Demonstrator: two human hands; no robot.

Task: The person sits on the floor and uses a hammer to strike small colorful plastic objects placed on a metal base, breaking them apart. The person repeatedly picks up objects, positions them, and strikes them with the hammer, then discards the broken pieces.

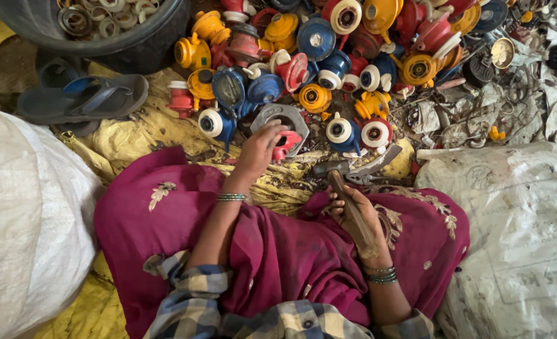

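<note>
My left hand [259,147] reaches forward over my knee and closes on a small red plastic valve part [286,144] at the near edge of the pile. A grey metal ring plate [284,116] lies just behind that part. My right hand [353,213] rests on my lap, gripping the wooden handle of a hammer [347,201]; its dark metal head points left, close to the red part. A heap of red, blue, yellow and orange plastic valve parts [328,56] spreads out ahead of me.
A black tub [121,44] of metal rings sits at the far left, with grey sandals [84,97] below it. White woven sacks [21,220] flank me on both sides. Metal scrap [479,119] lies at the right. Yellow cloth [134,135] covers the ground.
</note>
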